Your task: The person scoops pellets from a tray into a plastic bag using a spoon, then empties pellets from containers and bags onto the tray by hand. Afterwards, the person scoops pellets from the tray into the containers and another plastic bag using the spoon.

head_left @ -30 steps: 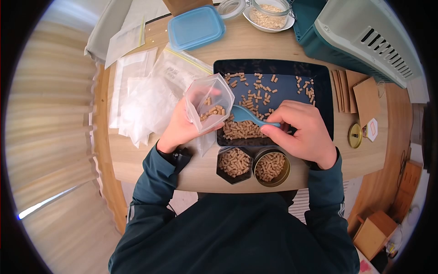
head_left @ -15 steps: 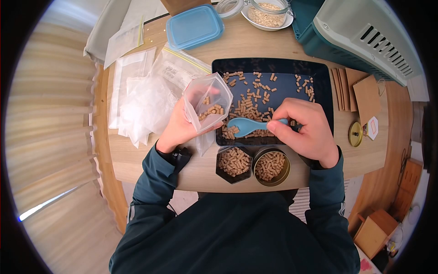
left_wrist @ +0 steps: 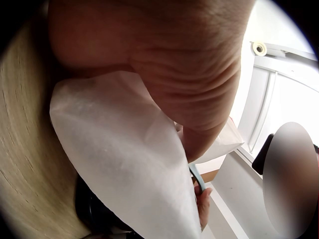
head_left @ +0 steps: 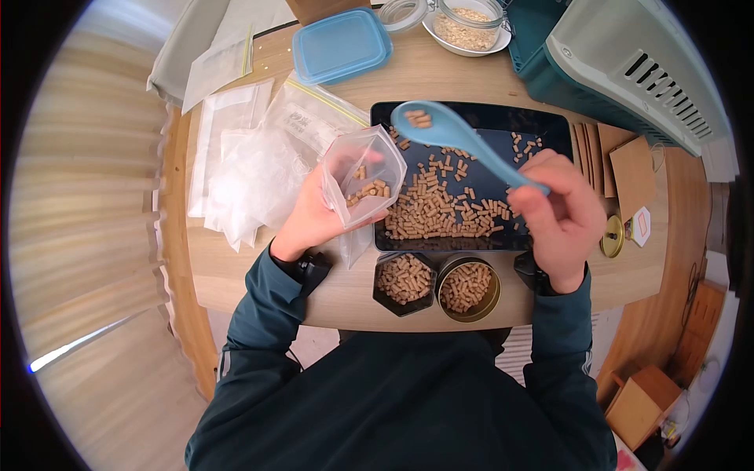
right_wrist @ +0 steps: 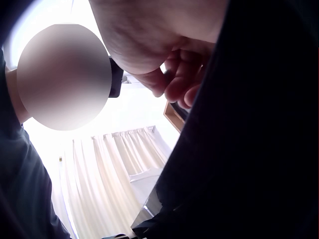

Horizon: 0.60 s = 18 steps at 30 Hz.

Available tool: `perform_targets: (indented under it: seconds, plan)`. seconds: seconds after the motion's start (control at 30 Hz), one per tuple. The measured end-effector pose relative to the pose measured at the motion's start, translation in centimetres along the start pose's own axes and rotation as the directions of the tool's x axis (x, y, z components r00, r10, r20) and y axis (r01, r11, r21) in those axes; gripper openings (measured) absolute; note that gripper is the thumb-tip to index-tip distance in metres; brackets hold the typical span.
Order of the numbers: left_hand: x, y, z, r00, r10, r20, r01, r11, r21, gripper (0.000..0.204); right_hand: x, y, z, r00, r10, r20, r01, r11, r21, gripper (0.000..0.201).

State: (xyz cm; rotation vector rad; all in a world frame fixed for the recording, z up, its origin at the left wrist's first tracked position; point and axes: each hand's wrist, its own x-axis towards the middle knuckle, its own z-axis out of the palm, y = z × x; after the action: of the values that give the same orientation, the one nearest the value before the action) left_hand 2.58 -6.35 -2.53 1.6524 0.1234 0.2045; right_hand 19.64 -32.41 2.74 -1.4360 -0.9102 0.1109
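Observation:
In the head view my left hand [head_left: 305,208] grips a translucent paper bag [head_left: 339,200], its mouth spread wide and some pellets [head_left: 369,191] inside. The left wrist view has the bag's pale side [left_wrist: 119,149] hanging below the palm. My right hand [head_left: 561,216] pinches the handle end of a blue spoon [head_left: 479,147]. The spoon is raised over the dark tray [head_left: 569,188], its bowl up and left, carrying a few pellets [head_left: 418,118]. More pellets [head_left: 424,212] lie heaped in the tray's near left part and scattered beyond.
A black hexagonal container [head_left: 404,284] and a round gold tin [head_left: 467,289], both with pellets, stand before the tray. Plastic bags [head_left: 251,173] lie at left. Behind are a blue-lidded box [head_left: 343,45], a jar of flakes [head_left: 469,30] and a pet carrier [head_left: 620,63]. Cardboard pieces [head_left: 632,169] lie right.
The spoon dipped into the pellets by the bag, then rose with a few pellets in its bowl. My right hand moved right; the left hand keeps holding the bag in place.

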Motion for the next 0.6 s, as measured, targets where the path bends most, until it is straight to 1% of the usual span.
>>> perform_targets:
  seconds: [0.03,0.07,0.1,0.17,0.2,0.27,0.3,0.37,0.4,0.47,0.5,0.57,0.6]
  plan:
    - [0.1,-0.1,-0.1,1.0,0.024,0.007,-0.024,0.999,0.034,0.07,0.2,-0.1,0.1,0.992,-0.098,0.082,0.103,0.993,-0.05,0.011]
    - [0.1,-0.2,-0.2,0.999,0.048,0.015,-0.049,0.996,0.068,0.07,0.3,-0.2,0.2,0.967,-0.19,0.167,0.208,0.974,-0.092,0.014]
    - [0.1,-0.3,-0.2,0.999,0.048,0.017,-0.049,0.997,0.068,0.07,0.3,-0.3,0.2,0.968,-0.19,0.166,0.207,0.974,-0.093,0.014]
    - [-0.1,-0.3,-0.2,1.0,-0.003,0.002,0.003,0.999,0.04,0.07,0.2,-0.4,0.2,0.974,-0.178,0.142,0.201,0.965,-0.169,0.019]
    - [-0.1,-0.3,-0.1,1.0,-0.004,0.002,0.004,0.999,0.04,0.07,0.1,-0.3,0.3,0.974,-0.178,0.143,0.201,0.965,-0.169,0.019]
    - [-0.1,0.0,0.1,1.0,-0.027,-0.01,0.026,0.999,-0.035,0.07,-0.1,0.0,0.4,0.993,-0.115,-0.023,0.106,0.965,-0.242,0.019]
    - [-0.2,0.2,0.1,1.0,-0.027,-0.012,0.026,0.999,-0.035,0.07,0.0,-0.2,0.6,0.993,-0.115,-0.022,0.107,0.965,-0.241,0.019]
    - [-0.2,0.4,0.0,0.996,-0.089,-0.019,0.09,0.996,0.026,0.069,0.2,-0.7,1.2,1.0,0.01,-0.01,-0.013,0.935,-0.354,0.017]
    - [-0.2,0.2,0.0,0.996,-0.089,-0.018,0.09,0.996,0.026,0.069,0.3,-0.7,1.2,1.0,0.01,-0.01,-0.013,0.935,-0.354,0.017]
    - [-0.1,-0.2,0.0,0.997,-0.081,0.006,0.081,0.997,-0.016,0.08,0.4,-0.6,1.3,0.988,0.02,0.153,0.046,0.908,-0.417,0.014]
    - [-0.1,-0.3,0.0,0.997,-0.081,0.007,0.081,0.997,-0.016,0.08,0.3,-0.6,1.2,0.988,0.021,0.153,0.045,0.908,-0.417,0.014]
    - [-0.1,-0.3,-0.1,1.0,-0.005,0.006,0.005,1.0,0.009,0.07,0.3,-0.6,1.0,0.951,0.032,0.306,0.067,0.949,-0.307,0.015]
    - [-0.1,-0.4,-0.1,1.0,-0.006,0.005,0.005,1.0,0.009,0.07,0.3,-0.7,0.9,0.943,0.059,0.329,0.047,0.951,-0.307,0.016]
